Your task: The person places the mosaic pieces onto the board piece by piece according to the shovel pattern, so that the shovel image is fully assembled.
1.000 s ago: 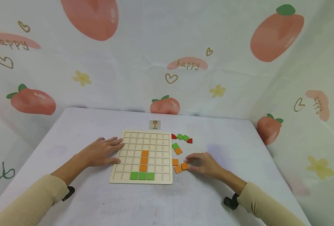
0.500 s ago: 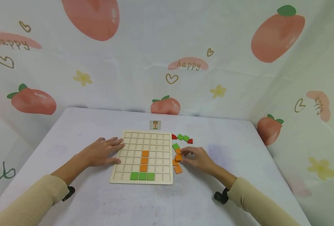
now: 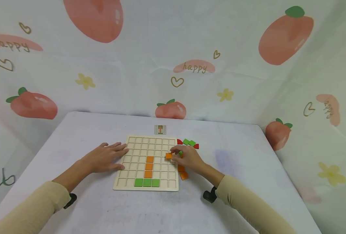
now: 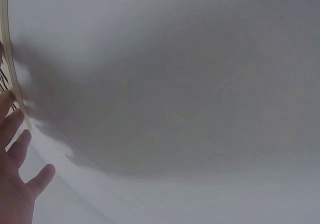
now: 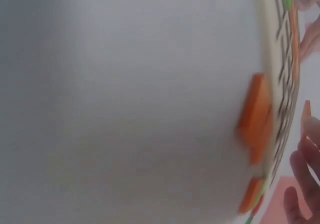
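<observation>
In the head view a pale wooden grid board (image 3: pixel 138 146) lies on the table. Three orange square tiles (image 3: pixel 149 166) form a column on it, above a row of three green square tiles (image 3: pixel 147 182). My left hand (image 3: pixel 104 158) rests with spread fingers at the board's left edge; its fingertips (image 4: pixel 19 115) touch that edge in the left wrist view. Between thumb and fingers, my right hand (image 3: pixel 189 158) pinches an orange square tile (image 3: pixel 168 156) over the right part of the board. That hand partly covers the loose tiles beside the board.
Right of the board lie loose orange tiles (image 3: pixel 184 175), green tiles (image 3: pixel 192 143) and red quarter-round tiles (image 3: pixel 196 146). A small card (image 3: pixel 160 129) with a gridded picture lies behind the board. A printed cloth (image 3: pixel 132 81) hangs behind the white table (image 3: pixel 88 211).
My right hand has lifted the orange tile from beside the loose pieces and carried it left and away from me, over the board. The left hand has stayed in place.
</observation>
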Tool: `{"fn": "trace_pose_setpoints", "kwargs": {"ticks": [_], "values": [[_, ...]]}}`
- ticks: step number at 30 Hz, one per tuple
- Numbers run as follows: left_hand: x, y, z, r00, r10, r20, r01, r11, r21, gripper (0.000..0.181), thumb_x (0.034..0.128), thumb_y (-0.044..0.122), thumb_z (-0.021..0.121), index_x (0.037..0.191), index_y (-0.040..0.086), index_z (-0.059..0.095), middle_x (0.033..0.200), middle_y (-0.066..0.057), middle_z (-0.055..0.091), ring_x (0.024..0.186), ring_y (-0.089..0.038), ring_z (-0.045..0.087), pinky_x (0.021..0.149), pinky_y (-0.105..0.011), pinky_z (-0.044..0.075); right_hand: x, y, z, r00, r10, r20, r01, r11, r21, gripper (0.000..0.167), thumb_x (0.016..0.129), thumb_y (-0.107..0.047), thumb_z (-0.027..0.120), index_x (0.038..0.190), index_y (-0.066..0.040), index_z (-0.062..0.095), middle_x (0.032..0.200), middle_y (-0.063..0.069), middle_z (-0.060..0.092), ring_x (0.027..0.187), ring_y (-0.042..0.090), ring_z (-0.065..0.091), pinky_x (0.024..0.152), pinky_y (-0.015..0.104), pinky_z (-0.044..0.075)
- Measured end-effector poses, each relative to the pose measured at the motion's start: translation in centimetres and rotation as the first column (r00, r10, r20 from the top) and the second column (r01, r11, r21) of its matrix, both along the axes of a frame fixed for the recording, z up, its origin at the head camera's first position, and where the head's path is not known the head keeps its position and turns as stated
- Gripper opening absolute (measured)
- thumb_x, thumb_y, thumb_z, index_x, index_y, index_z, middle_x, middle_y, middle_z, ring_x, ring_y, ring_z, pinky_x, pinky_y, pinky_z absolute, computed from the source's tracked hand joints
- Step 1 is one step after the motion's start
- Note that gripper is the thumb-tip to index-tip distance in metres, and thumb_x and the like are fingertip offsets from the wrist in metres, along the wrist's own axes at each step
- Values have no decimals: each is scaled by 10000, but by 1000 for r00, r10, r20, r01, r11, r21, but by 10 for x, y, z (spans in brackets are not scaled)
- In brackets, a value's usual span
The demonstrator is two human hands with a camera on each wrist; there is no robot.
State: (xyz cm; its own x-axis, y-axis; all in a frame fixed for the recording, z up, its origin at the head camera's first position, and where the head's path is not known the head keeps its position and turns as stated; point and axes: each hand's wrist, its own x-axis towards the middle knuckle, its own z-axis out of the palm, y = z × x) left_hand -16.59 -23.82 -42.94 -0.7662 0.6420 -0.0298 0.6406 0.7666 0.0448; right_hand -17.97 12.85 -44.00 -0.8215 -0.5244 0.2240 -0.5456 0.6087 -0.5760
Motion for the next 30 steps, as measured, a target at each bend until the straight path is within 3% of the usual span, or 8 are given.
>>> {"fn": "trace_pose_setpoints", "kwargs": {"ticks": [10,15,19,30], "values": [[1,0,0,1000,-4,-9,4,1000,1,697,909,561,622,1408,77,572,1469,-127,517,1345,-374,476,976,-621,417,-10,-44,2,994,15,105,-22,998,65,322,893,-116,748,1201,-50,684,1040,33,730,929,146,656,852,298,529],[1,0,1,1000,-2,0,2,1000,8,694,908,554,628,1410,78,570,1470,-128,516,1349,-376,469,981,-629,408,-16,-55,0,996,-5,91,-7,992,124,318,901,-132,748,1207,-69,690,1056,14,730,923,125,660,848,244,531],[1,-1,0,1000,0,4,0,1000,11,698,909,562,621,1413,81,567,1473,-125,514,1351,-375,467,980,-631,409,-19,-56,0,996,-25,84,15,993,119,306,911,-141,739,1206,-73,696,1057,7,727,928,118,657,860,235,526],[1,-2,-2,1000,0,0,0,1000,20,708,911,576,610,1414,79,566,1474,-126,512,1353,-373,467,981,-632,408,-21,-65,0,999,15,38,-21,990,142,284,909,-151,742,1177,-65,696,1051,17,736,932,124,681,842,250,530]]}}
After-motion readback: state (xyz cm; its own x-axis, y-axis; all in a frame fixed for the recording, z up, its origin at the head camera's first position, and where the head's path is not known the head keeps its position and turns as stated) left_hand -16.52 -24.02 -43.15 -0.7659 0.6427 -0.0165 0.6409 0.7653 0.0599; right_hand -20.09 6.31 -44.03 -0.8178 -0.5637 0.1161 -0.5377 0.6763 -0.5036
